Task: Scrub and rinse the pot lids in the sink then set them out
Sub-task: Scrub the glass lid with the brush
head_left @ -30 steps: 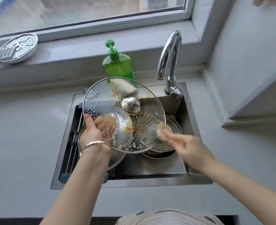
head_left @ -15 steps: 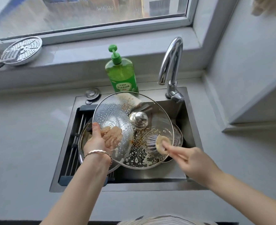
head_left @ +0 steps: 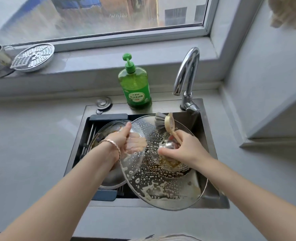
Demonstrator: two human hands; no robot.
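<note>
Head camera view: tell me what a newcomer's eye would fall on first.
First, the big round glass lid speckled with soap foam, tilted over the steel sink, its left rim gripped by the left hand. Next, the right hand at its metal knob, holding a beige-handled brush with grey bristles. Behind the sink stands a green pump bottle beside the curved chrome tap.
</note>
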